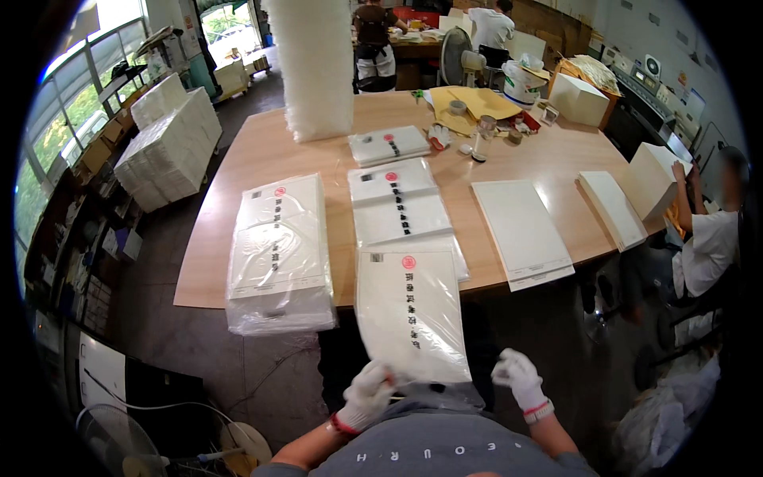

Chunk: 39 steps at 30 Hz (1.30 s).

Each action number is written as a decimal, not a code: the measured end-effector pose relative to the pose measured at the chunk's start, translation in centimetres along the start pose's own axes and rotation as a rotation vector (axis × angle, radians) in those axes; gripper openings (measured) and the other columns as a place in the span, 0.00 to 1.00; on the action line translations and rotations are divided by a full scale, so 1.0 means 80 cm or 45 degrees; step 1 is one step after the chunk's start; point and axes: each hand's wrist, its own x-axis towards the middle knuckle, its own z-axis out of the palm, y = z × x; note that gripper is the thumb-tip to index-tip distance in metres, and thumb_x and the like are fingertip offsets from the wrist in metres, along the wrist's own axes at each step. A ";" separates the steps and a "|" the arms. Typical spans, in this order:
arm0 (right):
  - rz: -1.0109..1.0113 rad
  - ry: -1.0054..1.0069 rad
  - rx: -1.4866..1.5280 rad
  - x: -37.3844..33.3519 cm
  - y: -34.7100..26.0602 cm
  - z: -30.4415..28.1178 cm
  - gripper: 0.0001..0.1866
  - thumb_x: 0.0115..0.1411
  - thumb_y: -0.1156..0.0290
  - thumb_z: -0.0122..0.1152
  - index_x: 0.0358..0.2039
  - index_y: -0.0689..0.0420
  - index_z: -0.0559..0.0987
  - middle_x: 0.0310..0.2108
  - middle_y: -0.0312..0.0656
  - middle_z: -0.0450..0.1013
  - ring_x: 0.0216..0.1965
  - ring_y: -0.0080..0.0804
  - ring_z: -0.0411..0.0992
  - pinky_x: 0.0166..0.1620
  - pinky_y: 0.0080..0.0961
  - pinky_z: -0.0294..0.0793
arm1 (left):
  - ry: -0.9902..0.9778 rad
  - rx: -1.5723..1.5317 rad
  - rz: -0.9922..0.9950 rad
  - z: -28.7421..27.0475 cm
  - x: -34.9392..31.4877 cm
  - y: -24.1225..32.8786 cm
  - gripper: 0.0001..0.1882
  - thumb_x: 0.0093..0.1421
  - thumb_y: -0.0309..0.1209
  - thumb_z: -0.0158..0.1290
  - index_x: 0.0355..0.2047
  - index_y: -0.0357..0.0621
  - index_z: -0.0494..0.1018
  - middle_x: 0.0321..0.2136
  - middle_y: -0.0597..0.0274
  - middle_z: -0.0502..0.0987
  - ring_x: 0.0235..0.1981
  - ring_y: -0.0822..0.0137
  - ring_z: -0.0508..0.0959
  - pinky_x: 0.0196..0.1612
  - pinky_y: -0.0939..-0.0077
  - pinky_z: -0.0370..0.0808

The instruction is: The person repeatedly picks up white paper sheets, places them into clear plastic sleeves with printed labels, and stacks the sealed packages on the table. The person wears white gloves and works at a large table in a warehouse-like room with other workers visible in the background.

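A white paper packet (433,318) in clear plastic, marked with a red seal and dark lettering, juts over the near edge of a wooden table (211,246) toward the wearer. The gloved left hand (369,392) is at the packet's near-left corner, on the wearer's side of the table; whether its fingers grip is unclear. The gloved right hand (520,380), also short of the table, is off the packet, released, fingers loosely bent. A plastic-wrapped stack (298,238) overhangs the table's near left.
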 end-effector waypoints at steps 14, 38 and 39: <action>-0.286 -1.029 -0.084 0.240 0.056 0.330 0.17 0.59 0.71 0.48 0.48 0.62 0.67 0.28 0.35 0.68 0.28 0.23 0.68 0.32 0.20 0.71 | 1.499 -0.059 0.410 -0.217 0.078 -0.095 0.09 0.58 0.29 0.39 0.25 0.40 0.67 0.25 0.67 0.68 0.26 0.74 0.66 0.30 0.80 0.67; 0.579 -0.170 0.047 0.189 0.050 0.135 0.16 0.62 0.63 0.49 0.46 0.58 0.68 0.32 0.40 0.70 0.30 0.29 0.71 0.35 0.30 0.75 | 0.394 0.353 0.023 0.047 0.240 -0.165 0.07 0.48 0.25 0.54 0.30 0.43 0.71 0.29 0.56 0.74 0.27 0.56 0.74 0.31 0.65 0.72; 0.567 -0.159 0.076 0.187 0.052 0.128 0.16 0.62 0.63 0.48 0.47 0.58 0.68 0.32 0.40 0.70 0.30 0.29 0.71 0.35 0.30 0.75 | 0.417 0.605 0.119 0.063 0.261 -0.171 0.07 0.49 0.27 0.54 0.30 0.43 0.71 0.30 0.56 0.74 0.28 0.55 0.74 0.31 0.65 0.72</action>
